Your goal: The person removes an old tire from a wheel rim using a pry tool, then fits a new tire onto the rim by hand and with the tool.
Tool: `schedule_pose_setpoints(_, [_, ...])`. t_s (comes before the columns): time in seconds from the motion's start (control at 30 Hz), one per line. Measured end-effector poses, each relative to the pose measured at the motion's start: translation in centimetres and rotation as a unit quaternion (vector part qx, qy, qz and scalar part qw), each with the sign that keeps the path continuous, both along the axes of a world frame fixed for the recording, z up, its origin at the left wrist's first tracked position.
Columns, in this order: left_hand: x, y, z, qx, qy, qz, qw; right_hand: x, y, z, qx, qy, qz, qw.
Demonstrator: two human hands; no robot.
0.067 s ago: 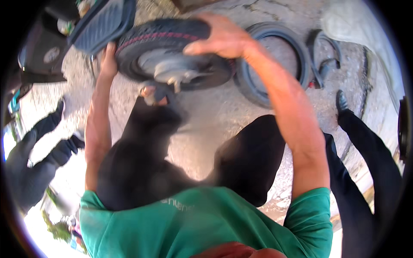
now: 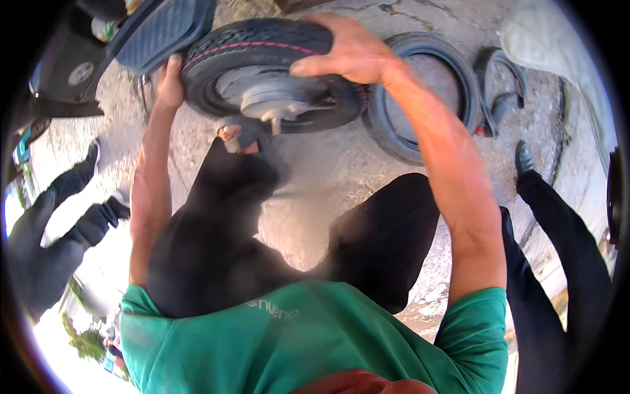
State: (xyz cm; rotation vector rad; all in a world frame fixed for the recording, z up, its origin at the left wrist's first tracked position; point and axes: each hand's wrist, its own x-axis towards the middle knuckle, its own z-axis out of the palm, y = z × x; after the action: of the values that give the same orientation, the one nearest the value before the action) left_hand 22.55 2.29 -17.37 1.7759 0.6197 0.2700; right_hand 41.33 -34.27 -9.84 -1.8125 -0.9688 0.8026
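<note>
A scooter-type wheel [image 2: 269,97] is tilted in front of me, with a black tyre [image 2: 252,47], a red line along its tread and a grey metal hub with an axle stub toward me. My left hand [image 2: 171,84] is against the tyre's left side, thumb up, its other fingers mostly hidden behind it. On the upper right, my right hand [image 2: 348,51] grips the tyre, thumb on the sidewall and fingers over the tread. Whether the wheel touches the ground cannot be made out.
A loose tyre [image 2: 420,154] lies right of the wheel, beside a curved dark rubber strip [image 2: 489,92]. A scooter's ribbed footboard [image 2: 167,36] stands at upper left. People's legs show at left [image 2: 62,217] and right [image 2: 558,230]. Pale cloth [image 2: 551,46] is at upper right.
The wheel has shifted slightly to the right, with both hands keeping their places on it. The whole view has moved a little too.
</note>
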Motion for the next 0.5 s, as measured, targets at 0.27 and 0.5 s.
schedule_pose_setpoints(0.27, [-0.1, -1.9, 2.5, 0.069, 0.011, -0.054, 0.996, 0.1, 0.1, -1.3, 0.002, -0.044, -0.012, 0.999])
schedule_pose_setpoints(0.5, [-4.3, -3.1, 3.5, 0.071, 0.059, 0.054, 0.994, 0.0, 0.9, -0.6, 0.032, 0.067, -0.021, 0.997])
